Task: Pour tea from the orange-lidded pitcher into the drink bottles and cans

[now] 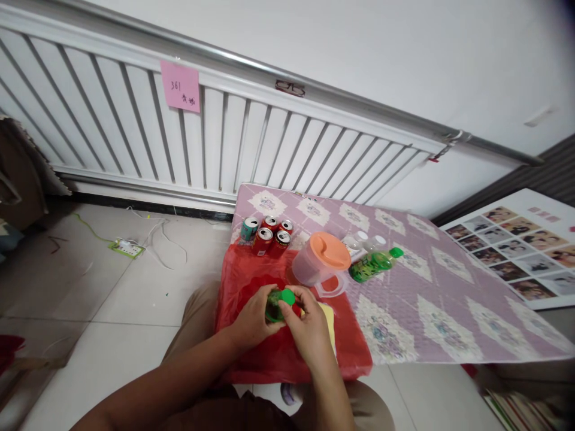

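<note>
My left hand (254, 316) is closed around a green plastic bottle (272, 305), tilted with its top toward the right. At that end my right hand (309, 320) has its thumb and fingers closed at the green bottle cap (288, 297). Whether the cap is loose from the neck I cannot tell. Both hands are above a red plastic sheet (251, 359) at the table's near left corner. A yellow cloth or paper (330, 320) shows partly behind my right hand. Just beyond stands a clear pitcher (309, 263) with an orange lid (327, 250).
Several opened drink cans (262, 240) stand together at the back left of the table (422, 275). Right of the pitcher, another green bottle (375, 264) lies near white-capped clear bottles (359, 240). A white radiator (251, 134) runs behind; a power strip (126, 248) lies on the floor.
</note>
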Motion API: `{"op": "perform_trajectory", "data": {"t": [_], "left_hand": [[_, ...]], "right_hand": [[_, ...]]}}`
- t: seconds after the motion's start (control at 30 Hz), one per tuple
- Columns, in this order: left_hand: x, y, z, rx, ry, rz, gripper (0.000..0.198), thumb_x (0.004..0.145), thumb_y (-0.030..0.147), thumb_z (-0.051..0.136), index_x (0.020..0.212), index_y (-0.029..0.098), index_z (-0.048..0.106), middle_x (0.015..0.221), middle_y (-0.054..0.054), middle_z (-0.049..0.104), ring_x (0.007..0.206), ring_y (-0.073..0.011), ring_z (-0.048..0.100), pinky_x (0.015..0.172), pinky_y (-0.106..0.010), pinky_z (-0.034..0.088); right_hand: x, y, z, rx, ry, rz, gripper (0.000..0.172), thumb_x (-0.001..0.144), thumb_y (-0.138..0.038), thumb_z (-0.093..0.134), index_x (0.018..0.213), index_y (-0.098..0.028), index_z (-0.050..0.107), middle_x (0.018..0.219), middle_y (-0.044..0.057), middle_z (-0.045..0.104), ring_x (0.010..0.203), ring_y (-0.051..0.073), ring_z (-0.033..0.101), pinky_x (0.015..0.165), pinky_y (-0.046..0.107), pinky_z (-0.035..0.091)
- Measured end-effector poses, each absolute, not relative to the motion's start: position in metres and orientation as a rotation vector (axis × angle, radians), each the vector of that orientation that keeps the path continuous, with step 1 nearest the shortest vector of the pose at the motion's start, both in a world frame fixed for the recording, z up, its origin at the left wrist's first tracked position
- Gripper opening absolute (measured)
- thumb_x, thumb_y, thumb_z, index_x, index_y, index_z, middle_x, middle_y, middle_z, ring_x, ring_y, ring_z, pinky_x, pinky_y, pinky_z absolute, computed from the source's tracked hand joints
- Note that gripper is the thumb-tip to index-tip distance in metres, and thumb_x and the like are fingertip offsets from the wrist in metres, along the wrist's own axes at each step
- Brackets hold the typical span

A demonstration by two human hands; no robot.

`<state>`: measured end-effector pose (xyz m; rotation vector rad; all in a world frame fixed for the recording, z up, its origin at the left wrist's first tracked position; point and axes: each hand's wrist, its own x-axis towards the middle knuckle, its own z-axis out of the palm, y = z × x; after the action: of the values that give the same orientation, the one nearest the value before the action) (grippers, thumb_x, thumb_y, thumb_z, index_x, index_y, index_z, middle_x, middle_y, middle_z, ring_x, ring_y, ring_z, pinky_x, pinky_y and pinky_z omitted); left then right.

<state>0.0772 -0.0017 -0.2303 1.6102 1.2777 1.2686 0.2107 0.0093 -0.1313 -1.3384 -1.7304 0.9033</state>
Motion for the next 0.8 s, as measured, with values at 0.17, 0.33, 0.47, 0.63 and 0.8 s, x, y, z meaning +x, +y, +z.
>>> {"op": "perform_trajectory", "data": {"t": [0.17, 0.33, 0.47, 0.63, 0.8], "left_hand": [[0.078, -0.001, -0.230, 1.621, 1.279, 1.262, 0.074, 0.071, 0.026, 0.075, 0.135, 0.018, 0.039, 0.133, -0.016, 0.056, 0.123, -0.0306, 0.057, 0.105, -0.050, 0.047], [0.077, -0.001, -0.229, 1.625, 1.271, 1.264, 0.072, 0.072, 0.026, 0.074, 0.135, 0.016, 0.040, 0.134, -0.018, 0.055, 0.125, -0.0308, 0.056, 0.107, -0.050, 0.046], [0.077, -0.001, -0.229, 1.620, 1.264, 1.260, 0.072, 0.071, 0.024, 0.075, 0.134, 0.018, 0.040, 0.133, -0.016, 0.056, 0.125, -0.0302, 0.056, 0.106, -0.049, 0.047], [0.076, -0.001, -0.230, 1.633, 1.269, 1.253, 0.077, 0.069, 0.021, 0.078, 0.135, 0.020, 0.039, 0.135, -0.015, 0.055, 0.125, -0.0302, 0.055, 0.108, -0.050, 0.045], [0.075, -0.001, -0.225, 1.655, 1.246, 1.251, 0.074, 0.070, 0.020, 0.077, 0.134, 0.019, 0.040, 0.133, -0.015, 0.056, 0.123, -0.0288, 0.057, 0.107, -0.048, 0.045]], "right_hand": [[0.212, 0.008, -0.139, -1.329, -1.575, 1.066, 0.055, 0.077, -0.034, 0.070, 0.129, -0.025, 0.054, 0.120, 0.008, 0.065, 0.109, 0.025, 0.063, 0.094, 0.042, 0.052], [0.209, 0.009, -0.142, -1.295, -1.622, 0.924, 0.032, 0.080, -0.033, 0.068, 0.110, -0.024, 0.063, 0.115, 0.008, 0.065, 0.108, 0.025, 0.062, 0.096, 0.043, 0.050], [0.209, 0.010, -0.135, -1.263, -1.720, 0.820, 0.022, 0.084, -0.032, 0.064, 0.105, -0.025, 0.066, 0.111, 0.008, 0.064, 0.106, 0.024, 0.061, 0.098, 0.042, 0.048], [0.218, 0.015, -0.130, -1.197, -1.802, 0.943, 0.024, 0.086, -0.031, 0.062, 0.109, -0.027, 0.066, 0.114, 0.006, 0.064, 0.108, 0.023, 0.061, 0.099, 0.039, 0.047], [0.226, 0.024, -0.126, -1.128, -1.871, 1.063, 0.026, 0.088, -0.031, 0.061, 0.114, -0.029, 0.067, 0.120, 0.004, 0.064, 0.115, 0.022, 0.059, 0.103, 0.038, 0.044]]}}
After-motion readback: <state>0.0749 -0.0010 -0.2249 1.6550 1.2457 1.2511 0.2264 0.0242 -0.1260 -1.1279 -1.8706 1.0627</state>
